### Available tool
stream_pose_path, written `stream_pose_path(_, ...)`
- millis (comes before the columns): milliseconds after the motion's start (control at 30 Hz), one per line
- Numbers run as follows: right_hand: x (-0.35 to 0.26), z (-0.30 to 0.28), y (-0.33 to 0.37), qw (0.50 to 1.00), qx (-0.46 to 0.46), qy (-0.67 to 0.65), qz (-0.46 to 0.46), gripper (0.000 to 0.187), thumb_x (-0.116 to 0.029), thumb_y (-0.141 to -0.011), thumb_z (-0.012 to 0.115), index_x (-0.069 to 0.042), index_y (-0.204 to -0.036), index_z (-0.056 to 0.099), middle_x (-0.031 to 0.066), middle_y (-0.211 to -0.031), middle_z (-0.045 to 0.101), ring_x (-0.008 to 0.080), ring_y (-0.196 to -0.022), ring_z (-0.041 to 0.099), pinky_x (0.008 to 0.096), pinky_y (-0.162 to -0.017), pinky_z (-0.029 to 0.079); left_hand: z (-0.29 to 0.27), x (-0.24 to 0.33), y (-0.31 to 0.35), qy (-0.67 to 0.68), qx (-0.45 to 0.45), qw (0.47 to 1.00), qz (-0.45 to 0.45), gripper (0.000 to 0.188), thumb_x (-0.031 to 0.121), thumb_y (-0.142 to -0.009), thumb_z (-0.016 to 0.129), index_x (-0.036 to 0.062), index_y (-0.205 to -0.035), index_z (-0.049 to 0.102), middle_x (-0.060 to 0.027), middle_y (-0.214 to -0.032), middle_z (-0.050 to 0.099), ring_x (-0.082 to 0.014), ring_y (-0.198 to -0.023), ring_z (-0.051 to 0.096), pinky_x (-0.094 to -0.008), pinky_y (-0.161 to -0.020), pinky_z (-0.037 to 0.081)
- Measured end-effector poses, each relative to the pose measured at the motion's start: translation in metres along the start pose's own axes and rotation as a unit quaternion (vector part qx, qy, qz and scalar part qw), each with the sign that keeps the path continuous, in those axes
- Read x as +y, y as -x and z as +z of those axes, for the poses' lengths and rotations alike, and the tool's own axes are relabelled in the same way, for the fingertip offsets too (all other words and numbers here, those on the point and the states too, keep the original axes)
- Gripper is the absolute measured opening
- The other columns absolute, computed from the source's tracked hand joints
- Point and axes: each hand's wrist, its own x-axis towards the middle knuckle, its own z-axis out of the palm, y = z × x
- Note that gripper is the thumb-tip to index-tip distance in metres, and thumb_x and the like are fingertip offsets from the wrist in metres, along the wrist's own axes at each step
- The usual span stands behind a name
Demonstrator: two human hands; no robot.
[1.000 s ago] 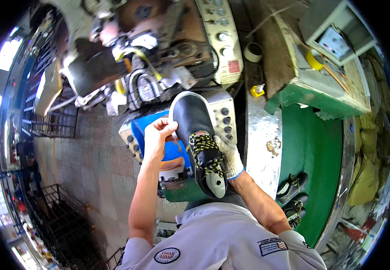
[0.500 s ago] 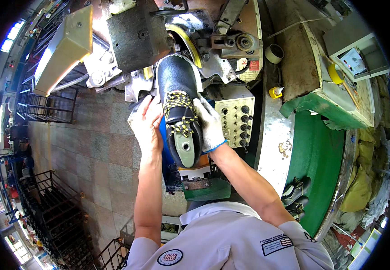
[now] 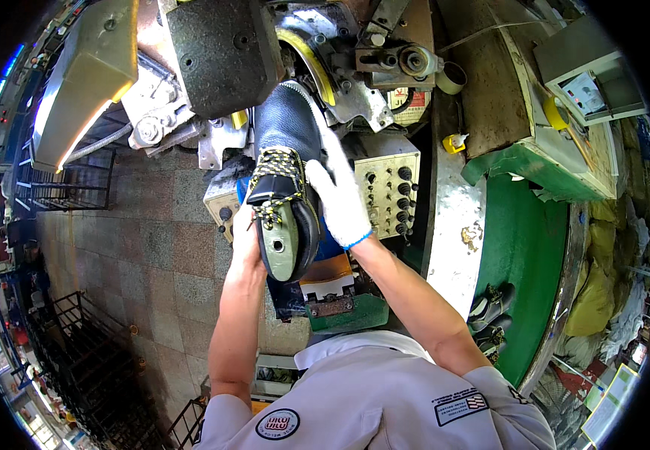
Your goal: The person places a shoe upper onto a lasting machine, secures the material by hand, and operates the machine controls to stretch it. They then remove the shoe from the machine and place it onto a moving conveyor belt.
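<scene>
- Workpiece: one black shoe with black-and-yellow laces, fitted on a pale green last. It is hand-held in front of the machine, toe away from the operator, heel toward the body.
- Toe position: at the front edge of the machine head, just beside the yellow-edged curved band and near the lower right corner of the dark metal block. Contact at the toe cannot be determined.
- Left hand: bare, grasping the shoe at the left of the heel; its fingers are largely hidden by the shoe.
- Right hand: gloved in white, fingers extended and unclenched along the shoe's right side. The fingertips are blurred; contact cannot be confirmed.
- Step in hand (judged): presenting the toe to the machine head.
- Next move (judged): calls for a centred, level toe, a firm heel grip, and right-hand fingers clear of the metal plates.
- Surroundings: a knobbed control panel stands right of the shoe. Beyond a worn metal ledge, two further shoes lie near the green surface's left edge.
</scene>
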Motion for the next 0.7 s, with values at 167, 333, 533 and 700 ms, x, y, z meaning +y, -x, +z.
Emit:
stream_pose_path(167,0.004,0.01,-0.001,0.993,0.012,-0.087,0.075,0.068,-0.029,-0.105,0.054,0.004,-0.157,0.026,0.0253,-0.146,0.052,0.0222,-0.127,0.056,0.0319,-0.108,0.042,0.0,0.004,-0.001,0.019,0.016,0.999,-0.029,0.036,0.022,-0.107,0.043,0.0075,-0.137,0.055,-0.0124,-0.119,0.069,-0.0231,-0.103,0.07,-0.0382,-0.092,0.059)
stream_pose_path(333,0.025,-0.001,-0.002,0.993,0.084,-0.065,0.052,0.057,-0.024,-0.101,0.061,0.007,-0.147,0.046,0.0186,-0.138,0.06,0.0166,-0.12,0.056,0.0297,-0.103,0.045,0.002,-0.036,-0.015,-0.002,-0.034,0.998,0.057,0.047,0.039,-0.111,0.039,0.0026,-0.135,0.056,-0.0091,-0.12,0.069,-0.0185,-0.104,0.068,-0.034,-0.092,0.056)
stream_pose_path(533,0.01,0.011,0.007,0.985,0.127,-0.057,0.1,0.048,-0.03,-0.102,0.061,0.007,-0.132,0.061,0.0096,-0.113,0.071,0.0121,-0.1,0.06,0.0281,-0.091,0.05,0.001,-0.022,-0.018,-0.006,-0.047,0.999,0.009,0.052,0.046,-0.11,0.039,0.0018,-0.126,0.062,-0.0106,-0.112,0.072,-0.0185,-0.096,0.071,-0.034,-0.087,0.058)
stream_pose_path(700,0.009,0.0,-0.002,0.981,0.107,-0.083,0.136,0.041,-0.028,-0.098,0.067,0.006,-0.12,0.069,0.0063,-0.107,0.071,0.0113,-0.094,0.062,0.0276,-0.087,0.05,0.014,-0.035,-0.02,0.009,-0.028,0.998,0.051,0.054,0.047,-0.109,0.04,0.0013,-0.119,0.067,-0.0084,-0.106,0.073,-0.0161,-0.09,0.07,-0.0327,-0.083,0.056)
